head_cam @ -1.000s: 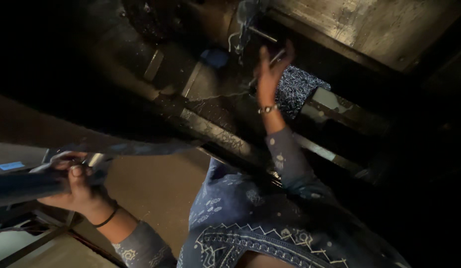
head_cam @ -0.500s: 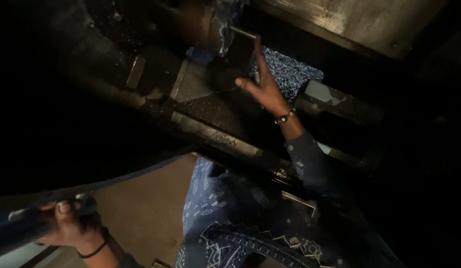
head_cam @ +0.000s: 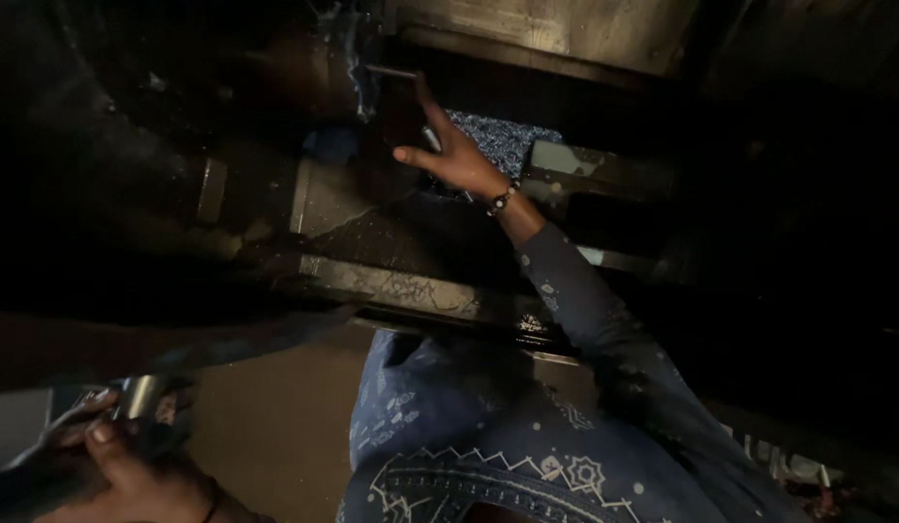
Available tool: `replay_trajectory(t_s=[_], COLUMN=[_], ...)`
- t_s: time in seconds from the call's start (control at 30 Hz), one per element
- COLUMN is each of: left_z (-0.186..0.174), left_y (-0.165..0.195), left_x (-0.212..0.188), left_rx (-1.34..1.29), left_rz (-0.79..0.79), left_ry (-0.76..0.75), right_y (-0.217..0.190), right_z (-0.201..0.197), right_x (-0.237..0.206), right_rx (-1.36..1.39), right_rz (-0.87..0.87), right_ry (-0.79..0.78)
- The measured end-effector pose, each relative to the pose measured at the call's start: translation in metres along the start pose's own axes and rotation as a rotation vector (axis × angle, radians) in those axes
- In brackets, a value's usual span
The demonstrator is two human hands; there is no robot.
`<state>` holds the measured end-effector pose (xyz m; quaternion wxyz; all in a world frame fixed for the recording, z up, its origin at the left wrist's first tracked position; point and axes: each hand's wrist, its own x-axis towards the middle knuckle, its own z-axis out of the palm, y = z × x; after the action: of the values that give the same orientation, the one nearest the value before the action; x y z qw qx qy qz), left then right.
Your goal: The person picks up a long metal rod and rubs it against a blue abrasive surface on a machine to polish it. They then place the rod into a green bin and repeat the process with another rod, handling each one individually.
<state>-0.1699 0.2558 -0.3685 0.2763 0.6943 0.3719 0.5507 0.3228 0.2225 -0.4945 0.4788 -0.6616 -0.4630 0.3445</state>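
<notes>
Gripping something blurred, the left hand (head_cam: 130, 465) sits half cut off.

Right hand (head_cam: 456, 160) reaches into a tight gap: dark metal block (head_cam: 396, 107) just ahead, machine bed edge (head_cam: 401, 286) below, wooden panel (head_cam: 556, 24) above.

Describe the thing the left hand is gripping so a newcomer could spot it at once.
Start from the dark metal machine bed across the middle, then drop to the bottom left corner, where the left hand sits. Its fingers close on a long dark bar running up and right, with a short shiny metal collar, the only bright part there.
</notes>
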Motion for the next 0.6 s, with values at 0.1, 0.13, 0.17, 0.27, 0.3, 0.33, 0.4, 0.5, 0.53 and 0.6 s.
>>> replay_trajectory(t_s=[0.1,0.13,0.17,0.27,0.3,0.33,0.4,0.5,0.53,0.6], left_z=[0.003,0.003,0.004,0.010,0.013,0.016,0.023,0.028,0.031,0.034], left_y=[-0.008,-0.009,-0.010,-0.008,-0.006,-0.005,0.000,0.012,0.015,0.020], left_x=[0.015,0.017,0.016,0.015,0.017,0.019,0.025,0.027,0.027,0.026], left_rx=[0.050,0.047,0.040,0.020,0.016,0.017,0.060,0.104,0.073,0.005], left_rz=[0.115,0.137,0.149,0.176,0.187,0.200,0.140,0.051,0.108,0.129], left_ry=[-0.019,-0.042,-0.041,0.006,0.026,0.045,0.102,0.139,0.106,0.089], right_y=[-0.008,-0.009,-0.009,-0.004,-0.001,0.002,0.006,0.006,0.003,-0.004], right_z=[-0.004,-0.005,-0.006,-0.008,-0.008,-0.008,-0.005,-0.005,-0.006,-0.008], right_x=[0.002,0.001,0.000,-0.001,-0.001,-0.002,0.001,0.003,0.003,-0.001], right_rx=[0.012,0.025,0.049,0.108,0.119,0.128,-0.176,-0.041,0.103,0.198], right_rz=[-0.026,-0.038,0.025,0.185,0.222,0.258,-0.185,-0.025,0.170,0.177], right_ry=[0.007,0.010,0.005,-0.003,-0.005,-0.006,0.127,0.090,0.033,0.022])
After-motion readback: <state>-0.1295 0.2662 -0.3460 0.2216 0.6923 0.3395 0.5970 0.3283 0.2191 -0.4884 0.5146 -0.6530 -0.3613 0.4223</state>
